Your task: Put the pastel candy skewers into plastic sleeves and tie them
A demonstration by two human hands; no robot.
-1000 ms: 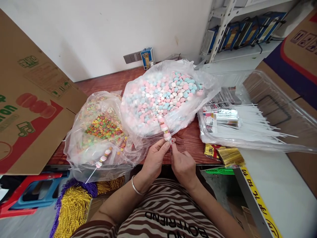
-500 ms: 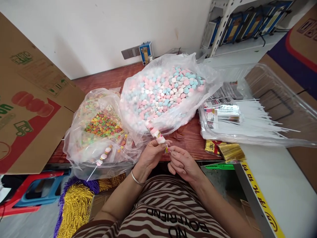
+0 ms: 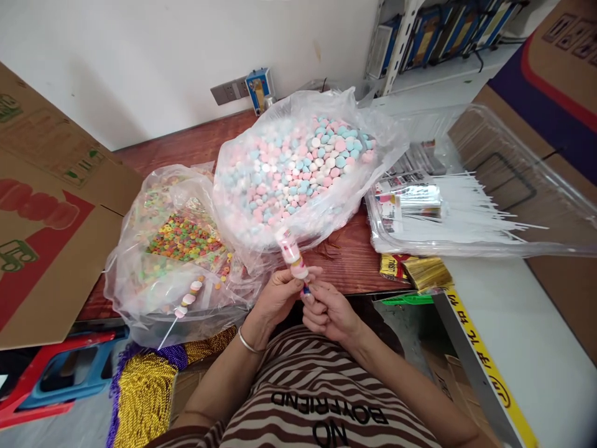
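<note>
A candy skewer [image 3: 290,250] in a printed clear wrapper tilts up and away over the table's front edge. It has pink-and-white, marshmallow-like pieces. My left hand [image 3: 278,292] is closed around its lower part, thumb on top. The fingers of my right hand [image 3: 330,311] pinch the gathered bottom end of the wrapper, right against the left hand. Whether a twist tie is in that pinch is hidden. An unwrapped skewer [image 3: 188,298] with marshmallows and ring pieces on a white stick lies to the left, on the bag of coloured cereal rings [image 3: 186,238].
Behind my hands sits a large clear bag of pastel candies [image 3: 303,168]. To the right, a clear plastic tray [image 3: 410,246] holds white sticks [image 3: 480,214] and wrappers [image 3: 415,202]. Gold twist ties [image 3: 428,274] lie at the front edge. Cardboard boxes [image 3: 105,230] flank the table.
My right hand has moved in to the left, closing its fingers around the wrapper's lower end. The wrapped skewer stands a little more upright. The whole view has shifted slightly.
</note>
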